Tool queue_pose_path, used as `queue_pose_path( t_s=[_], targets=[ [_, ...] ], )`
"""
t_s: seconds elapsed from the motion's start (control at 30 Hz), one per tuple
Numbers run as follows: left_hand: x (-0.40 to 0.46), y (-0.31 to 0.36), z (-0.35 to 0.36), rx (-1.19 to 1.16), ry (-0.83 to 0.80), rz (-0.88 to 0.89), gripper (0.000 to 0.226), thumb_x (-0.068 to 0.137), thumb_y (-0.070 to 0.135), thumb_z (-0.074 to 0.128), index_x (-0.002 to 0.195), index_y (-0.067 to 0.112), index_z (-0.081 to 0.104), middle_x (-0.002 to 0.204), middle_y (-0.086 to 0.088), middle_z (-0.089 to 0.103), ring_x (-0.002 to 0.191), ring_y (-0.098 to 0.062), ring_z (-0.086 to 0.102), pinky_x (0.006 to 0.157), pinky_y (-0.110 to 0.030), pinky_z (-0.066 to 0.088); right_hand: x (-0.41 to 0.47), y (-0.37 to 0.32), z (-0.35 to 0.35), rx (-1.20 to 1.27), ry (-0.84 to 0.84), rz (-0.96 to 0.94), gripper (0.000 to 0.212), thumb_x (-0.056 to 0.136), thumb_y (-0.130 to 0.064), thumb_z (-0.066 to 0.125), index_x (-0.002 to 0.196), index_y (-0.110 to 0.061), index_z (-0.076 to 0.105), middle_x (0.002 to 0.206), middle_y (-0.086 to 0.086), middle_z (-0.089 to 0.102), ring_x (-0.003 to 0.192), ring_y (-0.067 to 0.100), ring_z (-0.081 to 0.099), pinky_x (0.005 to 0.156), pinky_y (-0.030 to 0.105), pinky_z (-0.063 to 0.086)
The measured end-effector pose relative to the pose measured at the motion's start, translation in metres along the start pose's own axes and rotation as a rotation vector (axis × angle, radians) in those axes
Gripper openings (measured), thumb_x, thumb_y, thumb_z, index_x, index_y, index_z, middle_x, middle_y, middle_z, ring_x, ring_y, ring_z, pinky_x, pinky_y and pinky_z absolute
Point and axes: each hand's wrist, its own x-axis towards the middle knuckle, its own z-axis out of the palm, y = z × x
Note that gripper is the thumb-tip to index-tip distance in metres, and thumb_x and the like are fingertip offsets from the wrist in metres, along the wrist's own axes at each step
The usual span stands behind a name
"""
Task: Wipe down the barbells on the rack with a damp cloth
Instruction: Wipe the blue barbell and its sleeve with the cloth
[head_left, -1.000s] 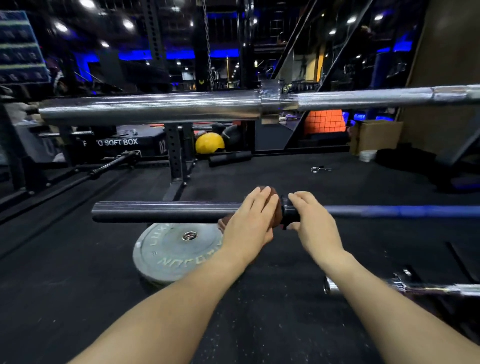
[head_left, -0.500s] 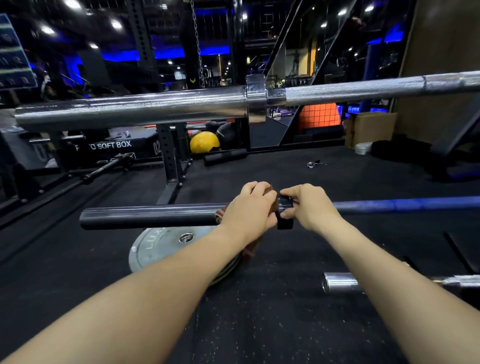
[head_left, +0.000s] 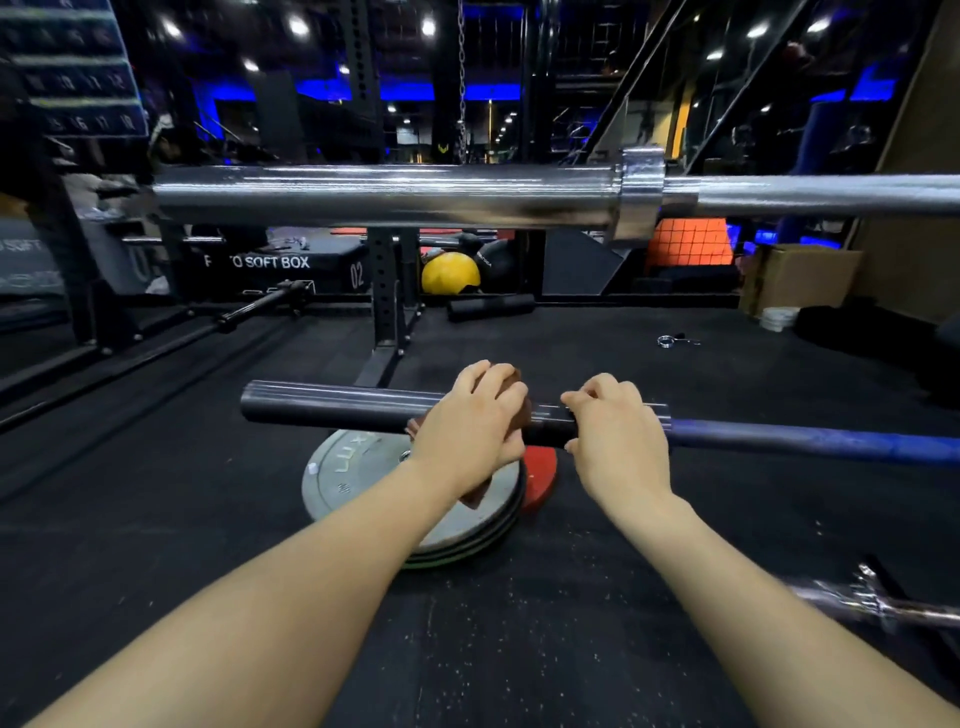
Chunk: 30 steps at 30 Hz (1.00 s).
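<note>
A: What do the person's hands hold?
B: The left hand (head_left: 470, 423) curls over a brown cloth (head_left: 519, 402), gripping it against the dark barbell (head_left: 337, 408). Just beside it, the right hand (head_left: 618, 423) wraps the same bar at its collar.
A: And nearby?
B: A chrome barbell (head_left: 384, 195) above them; grey weight plates (head_left: 363, 475) beneath the left hand.

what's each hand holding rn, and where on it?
Left hand grips the cloth around the dark bar's sleeve; right hand grips that bar at its collar.
</note>
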Motion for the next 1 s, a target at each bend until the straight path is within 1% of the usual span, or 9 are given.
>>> queue_pose_path(
  t_s=[0.07,0.13,0.27,0.43,0.6,0.73,0.8,0.93,1.0],
  targets=[
    [-0.009,-0.018,-0.003,0.027,0.014,-0.022,0.049,0.061,0.020,0.078,0.107,0.007,0.066,0.117,-0.013,0.062,0.109,-0.039,0.057,0.077,-0.043,0.057,0.001,-0.017,0.008,0.026,0.007,0.001,0.040,0.092,-0.015,0.056,0.131,-0.020,0.050,0.124,-0.001,0.044,0.111,0.021,0.041,0.087,0.030,0.037],
    [-0.018,-0.036,-0.005,0.051,0.037,-0.044,0.051,0.059,0.020,0.079,0.107,0.007,0.067,0.117,-0.013,0.062,0.109,-0.038,0.058,0.079,-0.043,0.057,0.002,-0.032,0.017,0.034,0.021,-0.011,0.040,0.092,-0.014,0.056,0.131,-0.021,0.050,0.123,-0.002,0.043,0.110,0.021,0.041,0.084,0.029,0.035],
    [-0.036,-0.066,-0.007,0.059,0.059,-0.097,0.051,0.065,0.020,0.076,0.112,0.007,0.064,0.123,-0.014,0.059,0.116,-0.039,0.053,0.085,-0.044,0.053,0.007,-0.063,0.031,0.044,0.054,-0.048,0.042,0.088,-0.011,0.060,0.129,-0.020,0.052,0.122,-0.001,0.044,0.109,0.021,0.041,0.082,0.029,0.033],
    [-0.056,-0.103,-0.014,0.085,0.071,-0.167,0.050,0.068,0.019,0.073,0.114,0.005,0.062,0.126,-0.016,0.057,0.118,-0.041,0.050,0.096,-0.047,0.048,0.012,-0.092,0.045,0.046,0.072,-0.069,0.041,0.090,-0.011,0.058,0.130,-0.018,0.051,0.125,0.000,0.044,0.113,0.023,0.038,0.089,0.030,0.034],
    [-0.076,-0.139,-0.016,0.081,0.088,-0.278,0.049,0.071,0.018,0.072,0.117,0.005,0.061,0.130,-0.016,0.054,0.123,-0.042,0.045,0.095,-0.047,0.046,0.018,-0.118,0.057,0.034,0.106,-0.104,0.036,0.087,-0.008,0.062,0.122,-0.015,0.056,0.121,0.001,0.048,0.109,0.023,0.042,0.085,0.029,0.033],
    [-0.086,-0.153,-0.016,0.069,0.126,-0.360,0.051,0.078,0.019,0.068,0.126,0.006,0.057,0.138,-0.015,0.047,0.130,-0.039,0.037,0.102,-0.047,0.040,0.021,-0.125,0.065,0.001,0.147,-0.082,0.033,0.082,-0.005,0.068,0.113,-0.013,0.061,0.114,0.004,0.053,0.102,0.026,0.045,0.078,0.030,0.033],
    [-0.088,-0.155,-0.015,0.053,0.133,-0.398,0.053,0.082,0.020,0.065,0.132,0.008,0.052,0.144,-0.014,0.040,0.135,-0.037,0.031,0.106,-0.045,0.036,0.022,-0.124,0.066,-0.010,0.151,-0.084,0.035,0.080,-0.004,0.069,0.113,-0.013,0.061,0.113,0.004,0.054,0.102,0.026,0.045,0.076,0.029,0.031],
    [-0.088,-0.151,-0.016,0.066,0.094,-0.431,0.059,0.088,0.022,0.057,0.143,0.010,0.038,0.153,-0.014,0.024,0.141,-0.035,0.019,0.115,-0.040,0.021,0.022,-0.122,0.065,-0.009,0.146,-0.093,0.036,0.082,-0.004,0.066,0.116,-0.014,0.059,0.116,0.003,0.053,0.104,0.025,0.044,0.074,0.027,0.025],
    [-0.090,-0.152,-0.020,0.064,0.048,-0.477,0.061,0.092,0.025,0.051,0.148,0.013,0.028,0.157,-0.011,0.013,0.144,-0.031,0.009,0.117,-0.039,0.021,0.022,-0.120,0.063,-0.024,0.135,-0.099,0.035,0.085,-0.005,0.063,0.118,-0.015,0.058,0.117,0.002,0.052,0.105,0.024,0.043,0.073,0.027,0.025]
  ],
)
